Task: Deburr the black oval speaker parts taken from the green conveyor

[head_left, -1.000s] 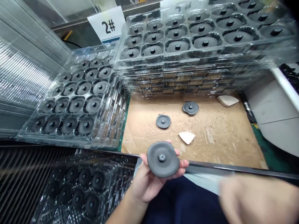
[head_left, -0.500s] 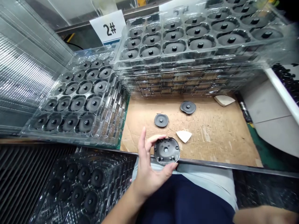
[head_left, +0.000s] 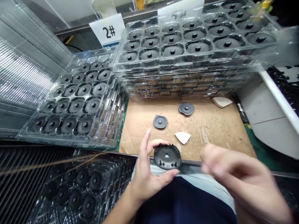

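Dark grey moulded disc [head_left: 167,157], ribbed underside up, held at the fingertips of the left hand [head_left: 149,180], thumb below, fingers gripping the far edge! Leftmost, clear plastic trays [head_left: 109,130] packed with discs; ahead, brown cardboard [head_left: 210,130] on the bench carries two loose discs [head_left: 160,122]; rightward, the blurred right hand [head_left: 235,177], fingers loosely curled, empty, just beside it.
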